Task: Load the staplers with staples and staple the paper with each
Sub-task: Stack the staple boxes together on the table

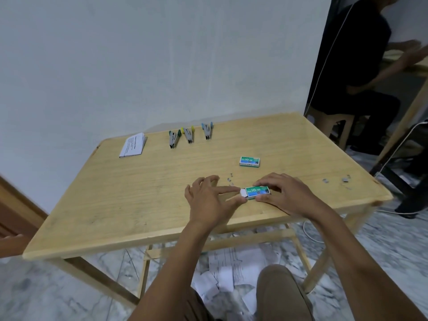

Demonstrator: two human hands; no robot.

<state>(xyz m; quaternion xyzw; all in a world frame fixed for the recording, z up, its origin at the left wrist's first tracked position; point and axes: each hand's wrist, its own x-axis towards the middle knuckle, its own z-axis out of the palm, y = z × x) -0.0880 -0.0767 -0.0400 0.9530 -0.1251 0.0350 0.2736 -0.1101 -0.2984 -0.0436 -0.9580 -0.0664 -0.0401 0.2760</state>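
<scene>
Right hand (287, 193) fingers gripping green cardboard staple box (257, 192), left hand (208, 200) fingers pinching its white tray

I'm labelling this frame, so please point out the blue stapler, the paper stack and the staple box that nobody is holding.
Blue stapler (207, 131): head view, on its metal body.
Paper stack (133, 145): head view, middle of the top sheet.
Free staple box (249, 161): head view, on its green top face.

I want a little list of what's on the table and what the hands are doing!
table: wooden table
staplers: three staplers in a row at the far edge
paper: folded paper left of them
staple boxes: near box with its white tray slid partly out; spare box shut, farther back
loose staples: loose staples beside the near box, more near the right edge
left hand: left hand pinches the tray
right hand: right hand grips the near box
</scene>
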